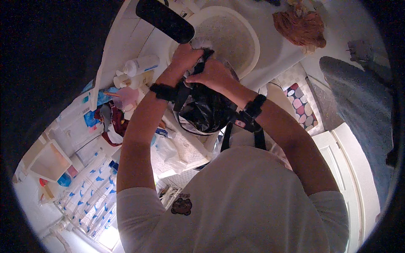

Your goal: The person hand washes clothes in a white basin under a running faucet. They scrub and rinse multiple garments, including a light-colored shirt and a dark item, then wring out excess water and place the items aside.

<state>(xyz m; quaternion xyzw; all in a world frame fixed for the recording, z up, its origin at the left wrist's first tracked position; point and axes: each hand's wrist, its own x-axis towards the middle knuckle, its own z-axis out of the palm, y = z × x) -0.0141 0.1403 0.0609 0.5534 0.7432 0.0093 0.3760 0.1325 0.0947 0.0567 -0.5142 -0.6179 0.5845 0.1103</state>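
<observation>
A black plastic bag (pixel 205 109) hangs in front of my chest, its wide part lining what looks like a round bin with a dark rim (pixel 197 132). My left hand (pixel 186 58) grips the gathered upper part of the bag beside a pale oval basin (pixel 255 41). Close by, my right hand (pixel 216 76) holds the same dark plastic, thumb pointing towards the left hand. The fingertips of both hands are partly hidden by the bag. Each wrist wears a black strap (pixel 164 91) with a dark device.
Plastic bottles (pixel 144 64) and a maroon cloth (pixel 117 121) lie on the left. A long dark rounded object (pixel 166 22) juts over the basin's left side. Orange-brown netting (pixel 300 28) sits upper right. A grey towel (pixel 357 104) hangs at the right, near a patterned mat (pixel 302 110).
</observation>
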